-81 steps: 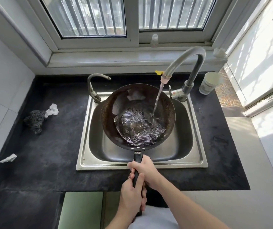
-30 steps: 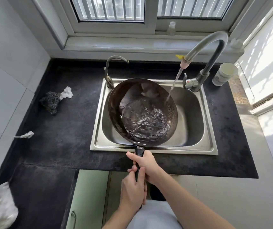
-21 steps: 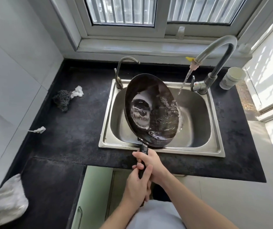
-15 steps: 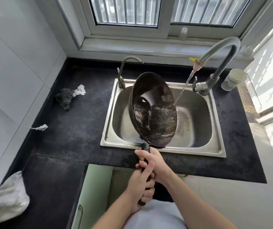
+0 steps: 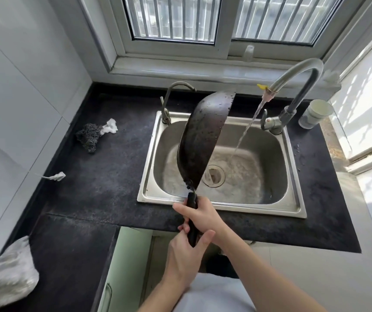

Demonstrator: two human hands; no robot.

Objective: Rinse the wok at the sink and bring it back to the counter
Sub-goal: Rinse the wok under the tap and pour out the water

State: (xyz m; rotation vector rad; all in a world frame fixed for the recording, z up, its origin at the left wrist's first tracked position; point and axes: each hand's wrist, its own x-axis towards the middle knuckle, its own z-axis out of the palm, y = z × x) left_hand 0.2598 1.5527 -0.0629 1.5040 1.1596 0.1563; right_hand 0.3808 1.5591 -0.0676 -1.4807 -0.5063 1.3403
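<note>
The wok (image 5: 200,140) stands tipped on edge above the steel sink (image 5: 270,154), dark underside facing left. The right hand (image 5: 200,218) and, below it, the left hand (image 5: 183,257) curl round its black handle (image 5: 191,200). The tap (image 5: 297,73) runs just right of the wok.

White tiled wall (image 5: 22,91), barred window (image 5: 173,19), pale green cabinet (image 5: 127,266)

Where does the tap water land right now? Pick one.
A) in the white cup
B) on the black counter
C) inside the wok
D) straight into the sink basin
D: the water stream falls clear of the wok, which is tipped on edge, and hits the floor of the sink.
</note>
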